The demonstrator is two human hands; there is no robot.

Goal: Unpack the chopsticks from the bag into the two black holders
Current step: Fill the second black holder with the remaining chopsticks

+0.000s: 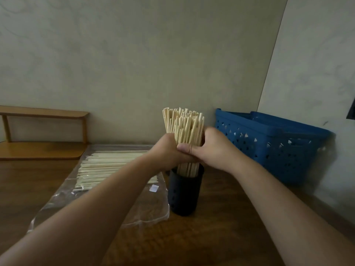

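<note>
A thick bundle of pale wooden chopsticks (pixel 184 125) stands upright with its lower ends inside a black perforated holder (pixel 184 194) on the wooden table. My left hand (pixel 167 150) and my right hand (pixel 213 148) both grip the bundle around its middle, just above the holder's rim, thumbs meeting at the front. To the left lies a clear plastic bag (pixel 107 200), flat on the table, with several more chopsticks (pixel 103 166) lying in it. Only one black holder is in view.
A blue perforated plastic basket (pixel 272 143) stands against the wall at the right. A low wooden shelf (pixel 42 131) sits at the back left. The wall rises close behind the holder. Bare wooden tabletop (pixel 201 237) lies in front.
</note>
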